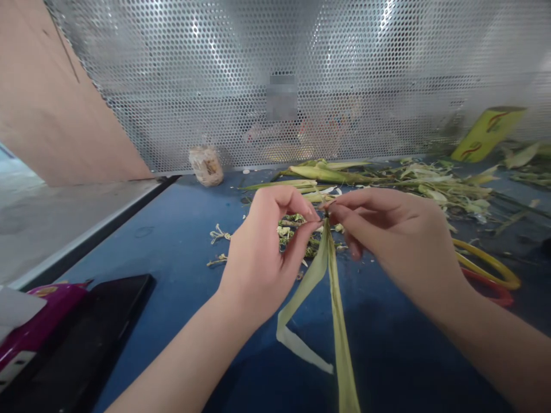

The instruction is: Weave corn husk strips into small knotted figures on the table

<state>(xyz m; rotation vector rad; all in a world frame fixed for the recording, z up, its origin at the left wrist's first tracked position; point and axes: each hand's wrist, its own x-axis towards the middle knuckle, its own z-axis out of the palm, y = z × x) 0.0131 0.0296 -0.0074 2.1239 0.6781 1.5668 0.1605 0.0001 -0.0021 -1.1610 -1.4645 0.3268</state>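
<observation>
My left hand [262, 246] and my right hand [387, 235] meet above the blue table [181, 241], both pinching the top end of a long pale green leaf stalk [333, 292]. The stalk hangs down toward me and splits into two strips; the left strip [297, 321] curls at its lower end. Fingers of both hands are closed on the stalk's tip. Just behind the hands lies a small heap of green and white plant scraps [293, 226].
A pile of leaves and stalks [387, 178] lies at the back right by a yellow box [486, 135]. Yellow and red rings [491, 272] sit at right. A small bag [206, 165] stands by the perforated metal screen [275, 80]. A black phone [99, 321] and magenta object [43, 315] lie at left.
</observation>
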